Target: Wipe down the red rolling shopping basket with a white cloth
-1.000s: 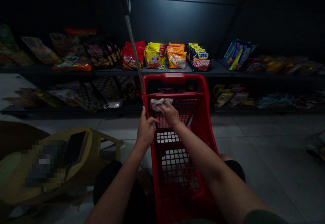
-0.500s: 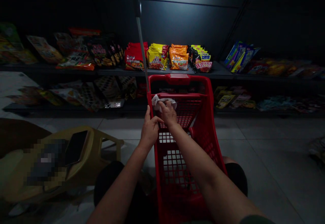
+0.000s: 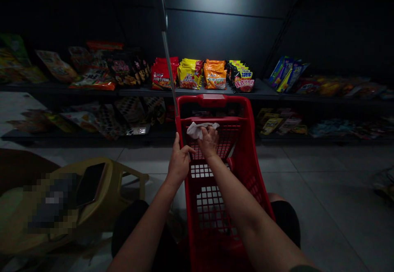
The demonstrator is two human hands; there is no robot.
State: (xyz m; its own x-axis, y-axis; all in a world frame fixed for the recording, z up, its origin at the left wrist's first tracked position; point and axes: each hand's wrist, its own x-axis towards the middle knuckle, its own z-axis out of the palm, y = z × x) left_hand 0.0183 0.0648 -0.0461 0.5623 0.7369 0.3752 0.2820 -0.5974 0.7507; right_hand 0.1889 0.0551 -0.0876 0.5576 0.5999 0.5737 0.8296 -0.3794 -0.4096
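Fingers of my right hand (image 3: 208, 142) are closed over a white cloth (image 3: 200, 130), pressing it to the red mesh of the shopping cart (image 3: 212, 100), while my left hand (image 3: 179, 163) curls around its side rim (image 3: 179, 126). I judge this mid-wipe; the neighbouring mesh looks to call for the cloth next.

The red shopping cart (image 3: 212, 100) and snack shelves (image 3: 261, 92) now sit lower and further right.

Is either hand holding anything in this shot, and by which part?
The right hand holds a white cloth by its right end, against the mesh of the red shopping cart; the left hand grips the cart's left side rim.
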